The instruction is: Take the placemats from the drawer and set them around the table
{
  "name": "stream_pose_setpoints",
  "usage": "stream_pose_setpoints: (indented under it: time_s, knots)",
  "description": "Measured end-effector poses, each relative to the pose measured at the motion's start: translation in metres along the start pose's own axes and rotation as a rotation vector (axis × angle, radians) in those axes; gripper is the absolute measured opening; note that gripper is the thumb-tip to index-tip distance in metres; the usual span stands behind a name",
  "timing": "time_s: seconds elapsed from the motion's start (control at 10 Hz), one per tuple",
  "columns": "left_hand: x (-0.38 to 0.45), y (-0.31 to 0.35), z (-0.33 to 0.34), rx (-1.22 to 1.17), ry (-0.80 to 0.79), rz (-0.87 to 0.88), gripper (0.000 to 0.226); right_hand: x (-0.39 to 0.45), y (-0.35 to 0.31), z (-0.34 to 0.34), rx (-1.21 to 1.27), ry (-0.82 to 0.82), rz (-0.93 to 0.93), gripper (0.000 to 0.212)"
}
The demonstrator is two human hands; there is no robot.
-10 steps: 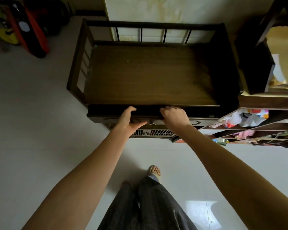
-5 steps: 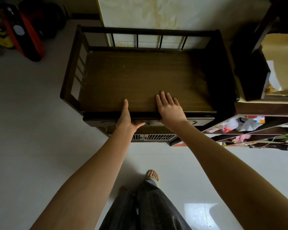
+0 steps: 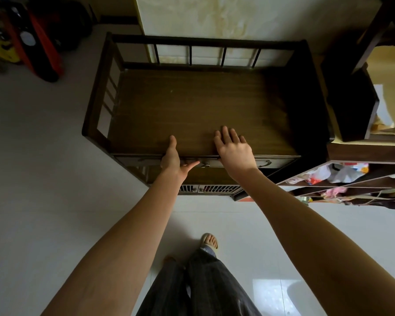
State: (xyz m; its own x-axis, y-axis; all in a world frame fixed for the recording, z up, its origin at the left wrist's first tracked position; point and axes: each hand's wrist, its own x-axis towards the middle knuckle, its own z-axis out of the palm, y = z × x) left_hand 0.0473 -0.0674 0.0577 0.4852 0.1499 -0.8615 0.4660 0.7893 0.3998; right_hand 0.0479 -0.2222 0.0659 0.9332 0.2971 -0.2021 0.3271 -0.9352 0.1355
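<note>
Under both hands, at the front edge of the dark brown wooden cabinet top (image 3: pixel 192 106), sits the drawer front (image 3: pixel 274 162), pushed in flush, so no placemats can be seen. The right hand (image 3: pixel 234 149) lies flat on the wood, fingers straight and spread. The left hand (image 3: pixel 172 159) rests edge-on, fingers straight on the top, thumb reaching across the drawer front. Right of the right hand, open wooden shelves (image 3: pixel 351 181) hold crumpled plastic bags (image 3: pixel 342 173).
</note>
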Motion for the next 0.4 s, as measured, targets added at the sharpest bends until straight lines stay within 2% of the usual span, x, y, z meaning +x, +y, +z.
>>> stream_pose_setpoints:
  time_s: [0.1,0.2,0.3,0.4]
  knots:
    - [-0.01,0.007,-0.006,0.103,-0.024,-0.043,0.072,-0.003,-0.001,-0.002,0.03,-0.018,0.014,0.069]
    - [-0.022,0.024,-0.022,0.379,-0.03,-0.091,0.065,-0.011,-0.002,-0.007,0.088,-0.073,0.018,0.072]
    - [-0.034,0.039,-0.037,0.761,-0.05,-0.027,0.048,-0.016,0.001,-0.019,0.16,-0.195,0.02,0.079]
    - [-0.053,0.047,-0.046,1.103,-0.066,0.154,0.021,-0.019,0.003,-0.045,0.273,-0.282,0.032,0.062]
